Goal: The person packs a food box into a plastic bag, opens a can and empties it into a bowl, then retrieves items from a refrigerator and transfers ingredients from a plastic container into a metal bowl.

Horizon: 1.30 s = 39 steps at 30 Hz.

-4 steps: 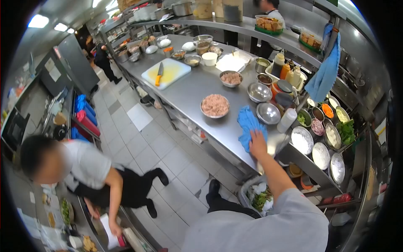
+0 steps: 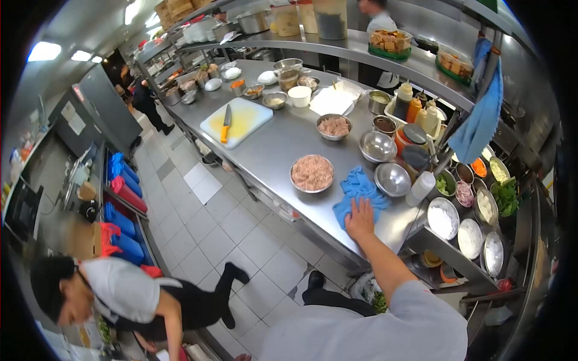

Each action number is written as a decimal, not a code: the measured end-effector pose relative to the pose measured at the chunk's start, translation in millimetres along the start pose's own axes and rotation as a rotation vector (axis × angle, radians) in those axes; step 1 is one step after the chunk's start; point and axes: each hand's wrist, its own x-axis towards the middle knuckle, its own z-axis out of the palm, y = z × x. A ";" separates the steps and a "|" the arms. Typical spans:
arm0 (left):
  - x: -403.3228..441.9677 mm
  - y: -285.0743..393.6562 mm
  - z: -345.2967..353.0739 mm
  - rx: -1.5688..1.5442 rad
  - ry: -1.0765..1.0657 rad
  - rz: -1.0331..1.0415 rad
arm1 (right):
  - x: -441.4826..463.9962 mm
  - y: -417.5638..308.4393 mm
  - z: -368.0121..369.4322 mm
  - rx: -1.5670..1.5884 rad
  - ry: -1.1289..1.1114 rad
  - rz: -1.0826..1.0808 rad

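My right hand (image 2: 360, 220) lies on a crumpled blue cloth (image 2: 359, 188) on the steel counter, palm down with its fingers spread. Just left of the cloth is a metal bowl of pale pink minced meat (image 2: 312, 172). A smaller bowl of similar meat (image 2: 334, 126) sits farther back. Two shiny metal bowls, one upper (image 2: 377, 146) and one lower (image 2: 394, 179), are right of the cloth, beside a clear squeeze bottle (image 2: 421, 189). A sliver of skin at the bottom edge may be my left hand (image 2: 242, 357); its fingers cannot be made out.
A white cutting board (image 2: 247, 130) holds an orange-handled knife (image 2: 226, 124). Ingredient trays (image 2: 443, 219) line the right side. A co-worker (image 2: 120, 289) bends over the lower-left counter. Other people stand at the back. A shelf (image 2: 355, 48) spans above the counter.
The view has shifted a little. My right hand has slid slightly left toward the large meat bowl, and the cloth is bunched differently under it. The co-worker at lower left leans lower.
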 end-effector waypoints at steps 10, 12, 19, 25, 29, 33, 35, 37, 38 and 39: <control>321.1 319.9 -247.4 -0.667 0.580 0.217 | 152.2 -31.5 -25.7 -0.023 -0.246 -0.017; 371.8 382.1 -282.8 -0.822 0.459 0.368 | 154.2 -33.7 -25.3 -0.045 -0.295 -0.026; 466.5 545.0 -322.9 -0.612 -0.007 0.675 | 90.2 -28.5 -12.4 -0.051 -0.144 0.100; 519.4 549.4 -337.6 -0.671 -0.063 0.720 | 7.9 -54.2 -26.1 -0.005 -0.009 0.223; 530.9 567.0 -377.9 -0.580 0.126 0.720 | -1.0 -67.1 -20.7 -0.026 0.148 0.316; 557.9 592.8 -377.2 -0.639 0.068 0.775 | 2.9 -73.2 -23.2 -0.031 0.187 0.341; 575.8 598.6 -362.4 -0.640 0.077 0.783 | 2.1 -73.8 -25.0 -0.010 0.196 0.344; 580.1 600.8 -361.7 -0.639 0.079 0.793 | 4.3 -77.9 -22.3 0.009 0.204 0.353; 578.4 603.2 -363.2 -0.551 0.145 0.823 | 5.0 -78.7 -22.5 0.002 0.216 0.353; 574.1 603.5 -362.7 -0.464 0.209 0.847 | 4.2 -78.0 -23.5 -0.009 0.224 0.352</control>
